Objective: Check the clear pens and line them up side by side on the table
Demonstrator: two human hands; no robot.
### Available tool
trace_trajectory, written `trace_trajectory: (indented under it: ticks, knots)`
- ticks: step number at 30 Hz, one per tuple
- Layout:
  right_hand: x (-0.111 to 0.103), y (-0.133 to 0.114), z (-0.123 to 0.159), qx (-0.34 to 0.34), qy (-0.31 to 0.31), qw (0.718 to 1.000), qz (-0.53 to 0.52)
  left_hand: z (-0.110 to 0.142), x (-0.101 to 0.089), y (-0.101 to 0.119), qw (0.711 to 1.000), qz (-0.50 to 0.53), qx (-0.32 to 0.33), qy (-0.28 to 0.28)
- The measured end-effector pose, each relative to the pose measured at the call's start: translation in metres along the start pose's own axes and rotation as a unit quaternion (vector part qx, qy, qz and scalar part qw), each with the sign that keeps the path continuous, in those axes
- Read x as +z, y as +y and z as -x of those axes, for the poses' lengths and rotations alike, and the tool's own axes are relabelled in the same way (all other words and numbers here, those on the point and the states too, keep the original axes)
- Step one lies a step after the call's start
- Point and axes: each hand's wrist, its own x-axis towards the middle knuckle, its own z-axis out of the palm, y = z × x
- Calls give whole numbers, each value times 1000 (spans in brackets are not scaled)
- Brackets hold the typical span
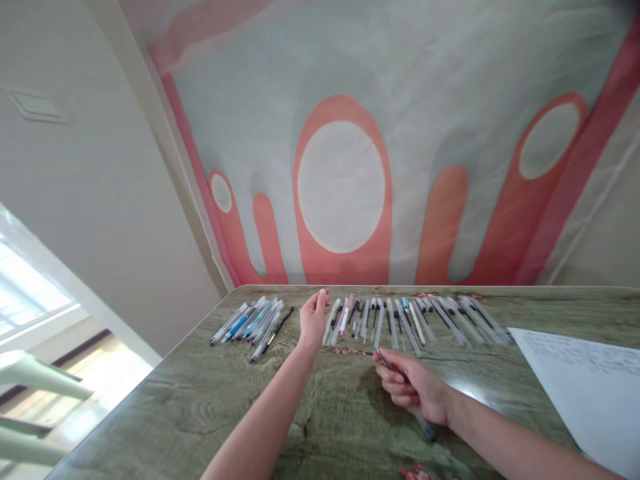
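Observation:
My right hand (413, 383) is closed around a pen (425, 427), whose dark-ended body sticks out below the palm and whose tip shows past the thumb. Further left and farther back, my left hand (313, 319) is raised over the table with its fingers drawn together. Whatever those fingers may hold is too small to make out. Just right of the left hand, a long row of pens and clear pen caps (377, 320) lies side by side. To its left is a group of several pens (254, 320), with a black pen (279, 330) at its right side.
The dark wood-grain table (210, 407) has its far edge against a patterned wall (340, 273). At the right lies a white sheet (590, 387) with writing on it. A pale green chair (40, 377) stands on the floor to the left.

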Motion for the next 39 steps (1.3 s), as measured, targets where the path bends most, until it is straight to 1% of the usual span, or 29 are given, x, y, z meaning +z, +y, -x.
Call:
trace_trajectory:
  ticks: [1,2,3,5,7,12,15,18,24,30,39]
  knots:
    - [0,0,0,-3,-2,1000,0,-13,-5,-8,997,-73,-1,-12]
    - [1,0,0,-8,-4,1000,1,-25,-10,-15,986,-162,-7,-35]
    - [2,0,0,-13,-6,1000,3,-34,-13,-22,968,-246,-10,-57]
    - [4,1,0,-25,-4,1000,8,-48,-14,-34,950,-303,-18,-71]
    - [5,2,0,-31,-1,999,15,-57,-11,-42,941,-329,-18,-79]
    - [5,3,0,-32,-6,999,26,-65,3,-47,912,-392,-5,-118]
    - [4,3,0,-31,-12,999,22,-66,7,-46,896,-421,8,-143]
    - [3,3,0,-31,-13,999,20,-65,7,-43,882,-443,19,-159]
    - [1,3,0,-34,-16,999,18,-64,4,-43,867,-470,19,-165]
    - [2,3,-1,-28,-18,999,13,-68,5,-51,870,-462,31,-168]
    - [2,4,-1,-27,-22,999,3,-67,4,-54,893,-419,34,-163]
